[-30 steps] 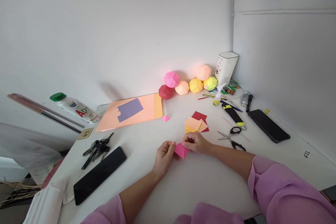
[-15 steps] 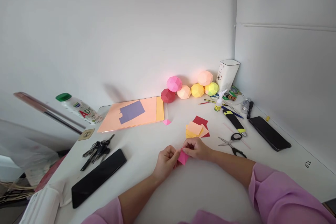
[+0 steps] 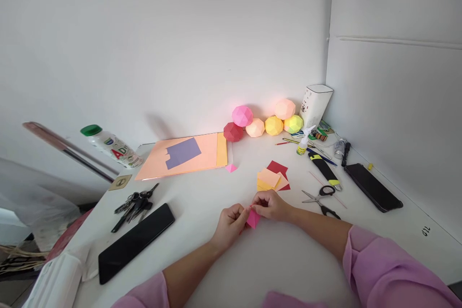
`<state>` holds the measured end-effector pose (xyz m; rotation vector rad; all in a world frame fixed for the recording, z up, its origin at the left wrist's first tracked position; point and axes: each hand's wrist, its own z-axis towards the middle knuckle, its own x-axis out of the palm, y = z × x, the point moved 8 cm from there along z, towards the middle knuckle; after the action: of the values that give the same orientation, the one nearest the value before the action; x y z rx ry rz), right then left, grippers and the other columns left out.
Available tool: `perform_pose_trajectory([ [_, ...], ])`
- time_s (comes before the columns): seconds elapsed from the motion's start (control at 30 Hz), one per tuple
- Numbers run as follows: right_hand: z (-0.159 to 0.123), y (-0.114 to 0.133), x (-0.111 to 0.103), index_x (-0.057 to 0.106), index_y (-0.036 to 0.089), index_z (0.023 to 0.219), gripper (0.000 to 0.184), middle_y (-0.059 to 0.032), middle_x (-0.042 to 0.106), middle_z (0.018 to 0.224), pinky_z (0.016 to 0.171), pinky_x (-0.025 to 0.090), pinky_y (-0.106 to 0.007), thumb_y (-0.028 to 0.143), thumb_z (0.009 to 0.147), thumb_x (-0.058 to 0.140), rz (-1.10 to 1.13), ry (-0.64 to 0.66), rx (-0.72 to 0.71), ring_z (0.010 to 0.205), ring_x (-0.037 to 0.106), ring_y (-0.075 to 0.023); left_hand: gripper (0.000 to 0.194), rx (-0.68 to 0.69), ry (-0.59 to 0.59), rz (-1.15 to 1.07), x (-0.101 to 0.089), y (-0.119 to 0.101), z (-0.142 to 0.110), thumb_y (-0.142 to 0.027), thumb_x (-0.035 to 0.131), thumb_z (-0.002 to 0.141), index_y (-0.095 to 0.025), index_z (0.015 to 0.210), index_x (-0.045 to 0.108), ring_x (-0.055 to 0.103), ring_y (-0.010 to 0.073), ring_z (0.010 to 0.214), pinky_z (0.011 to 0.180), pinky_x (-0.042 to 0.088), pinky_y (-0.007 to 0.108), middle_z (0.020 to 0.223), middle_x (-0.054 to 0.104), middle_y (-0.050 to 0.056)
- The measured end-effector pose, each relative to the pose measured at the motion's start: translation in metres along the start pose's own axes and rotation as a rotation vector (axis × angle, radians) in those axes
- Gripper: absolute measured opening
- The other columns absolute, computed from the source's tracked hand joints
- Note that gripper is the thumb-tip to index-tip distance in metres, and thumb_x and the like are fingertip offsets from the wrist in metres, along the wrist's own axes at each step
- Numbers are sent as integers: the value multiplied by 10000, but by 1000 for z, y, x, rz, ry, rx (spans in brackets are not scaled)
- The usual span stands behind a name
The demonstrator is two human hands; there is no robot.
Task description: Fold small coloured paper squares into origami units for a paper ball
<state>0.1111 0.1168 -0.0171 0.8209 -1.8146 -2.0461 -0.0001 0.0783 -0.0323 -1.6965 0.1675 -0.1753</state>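
A small piece of folded pink paper (image 3: 253, 220) is pinched between my two hands above the front middle of the table. My left hand (image 3: 233, 224) is closed on its left edge, thumb and fingertips together. On the upper right edge, my right hand (image 3: 270, 205) pinches it in the same way. The fingers cover part of its top. Just behind my right hand lie loose paper squares (image 3: 270, 177) in peach, yellow and red. A small folded pink piece (image 3: 231, 168) rests farther back on the table. Scissors (image 3: 319, 198) lie partly opened to the right of my right hand.
Faceted paper balls (image 3: 242, 116) line the back wall. Peach sheets (image 3: 151, 162) bear a purple sheet (image 3: 183, 152). At left are a bottle (image 3: 111, 147), keys (image 3: 136, 204) and a black tablet-like slab (image 3: 136, 243). A glue bottle (image 3: 302, 144), cutter (image 3: 324, 170) and phone (image 3: 373, 187) are at right.
The view has shifted slightly, so the table things appear a little farther right. Both hands keep hold of the pink paper in nearly the same pose.
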Motion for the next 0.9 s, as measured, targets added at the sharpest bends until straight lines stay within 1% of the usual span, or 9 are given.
perform_pose_trajectory([
  [0.23, 1, -1, 1, 573, 142, 693, 155, 24, 509, 597, 455, 319, -192, 277, 768, 592, 4, 3, -2, 497, 402, -72, 405, 15, 18, 21, 2, -1, 0, -483, 528, 817, -196, 566, 392, 325, 72, 412, 446, 277, 216, 404, 397, -78],
  [0.53, 1, 1, 1, 567, 141, 685, 136, 26, 505, 584, 447, 313, -189, 252, 757, 596, -3, 10, 9, 487, 394, -68, 422, 3, 29, 62, 4, -4, -2, -517, 519, 806, -198, 565, 385, 335, 76, 411, 438, 266, 213, 409, 408, -73],
  [0.9, 1, 3, 0, 570, 141, 685, 121, 17, 533, 621, 468, 329, -196, 234, 758, 596, 7, 8, -2, 511, 417, -73, 419, -18, 37, 96, 3, -4, -2, -522, 520, 800, -198, 567, 394, 306, 73, 413, 428, 235, 207, 417, 415, -68],
])
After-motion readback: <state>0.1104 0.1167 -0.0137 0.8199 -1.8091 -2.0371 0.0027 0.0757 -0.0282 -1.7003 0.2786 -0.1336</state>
